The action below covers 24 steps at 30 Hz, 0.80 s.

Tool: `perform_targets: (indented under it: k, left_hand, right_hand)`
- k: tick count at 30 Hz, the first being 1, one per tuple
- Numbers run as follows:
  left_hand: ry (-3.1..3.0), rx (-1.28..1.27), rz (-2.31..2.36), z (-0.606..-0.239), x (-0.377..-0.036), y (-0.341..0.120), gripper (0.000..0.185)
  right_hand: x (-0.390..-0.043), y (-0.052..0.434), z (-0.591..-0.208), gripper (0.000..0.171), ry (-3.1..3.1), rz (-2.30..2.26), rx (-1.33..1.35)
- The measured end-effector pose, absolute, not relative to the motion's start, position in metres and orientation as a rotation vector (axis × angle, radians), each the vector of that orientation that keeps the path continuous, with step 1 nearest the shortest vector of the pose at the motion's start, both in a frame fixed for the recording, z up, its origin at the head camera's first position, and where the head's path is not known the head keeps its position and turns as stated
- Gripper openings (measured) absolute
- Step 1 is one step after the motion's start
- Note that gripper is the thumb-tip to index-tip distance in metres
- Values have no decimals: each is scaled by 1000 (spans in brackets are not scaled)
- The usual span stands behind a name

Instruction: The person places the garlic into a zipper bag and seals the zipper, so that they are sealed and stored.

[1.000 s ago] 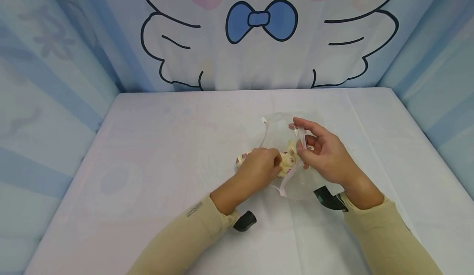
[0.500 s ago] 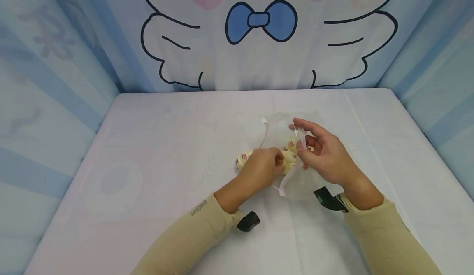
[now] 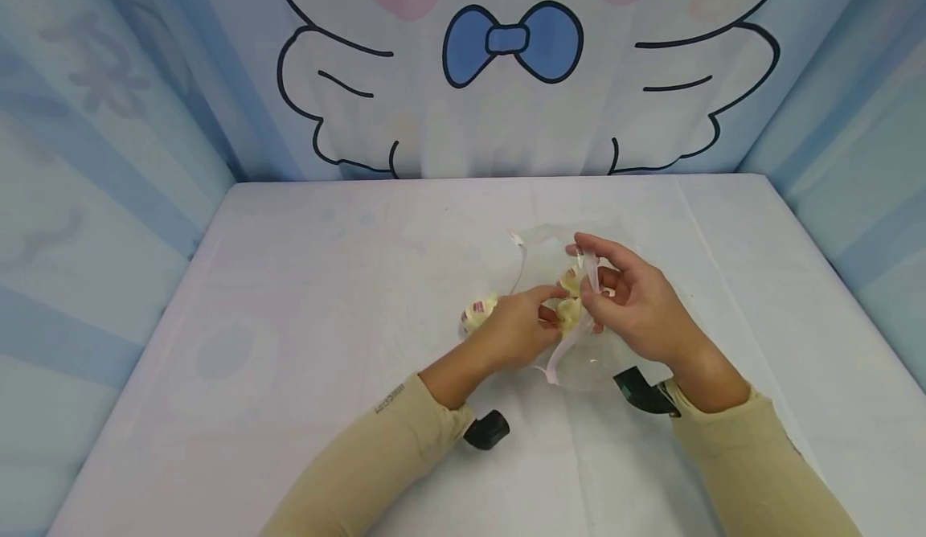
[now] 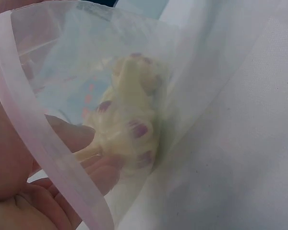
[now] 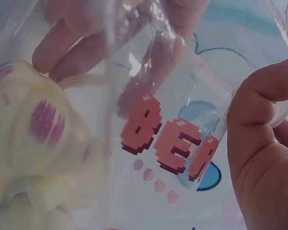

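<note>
My right hand point(image 3: 589, 284) pinches the pink-edged rim of a clear plastic bag point(image 3: 582, 364) and holds its mouth up off the white table point(image 3: 325, 296). My left hand point(image 3: 553, 305) reaches into that mouth, its fingertips pinching the end of a cream toy with purple spots point(image 3: 569, 313). In the left wrist view the toy point(image 4: 132, 124) lies inside the bag point(image 4: 221, 72) past the pink rim. In the right wrist view the toy point(image 5: 38, 139) sits beside pink pixel lettering on the bag point(image 5: 168, 139). A second cream toy point(image 3: 479, 312) lies on the table left of my left hand.
Blue-and-white printed cloth walls point(image 3: 506, 79) close in the table at the back and both sides. Black camera mounts point(image 3: 486, 430) sit at both wrists, over beige sleeves.
My left hand has pushed the toy further right into the bag's mouth and its fingers have stretched out. That uncovered more of the second toy on the table. My right hand stayed put.
</note>
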<state>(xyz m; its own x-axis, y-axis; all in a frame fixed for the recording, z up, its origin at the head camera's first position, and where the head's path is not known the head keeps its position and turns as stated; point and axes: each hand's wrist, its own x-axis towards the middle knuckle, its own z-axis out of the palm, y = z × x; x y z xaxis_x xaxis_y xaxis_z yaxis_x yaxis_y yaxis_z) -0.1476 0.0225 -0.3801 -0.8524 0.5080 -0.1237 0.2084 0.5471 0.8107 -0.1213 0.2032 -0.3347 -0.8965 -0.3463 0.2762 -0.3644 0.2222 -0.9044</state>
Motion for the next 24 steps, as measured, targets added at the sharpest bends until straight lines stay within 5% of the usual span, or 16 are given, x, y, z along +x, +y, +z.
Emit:
perform_targets:
  k: [24]
  left_hand:
    - [2446,511,1149,-359,-137,-14,51]
  right_hand:
    - [-122,204,-334,53,-2468,1791,679]
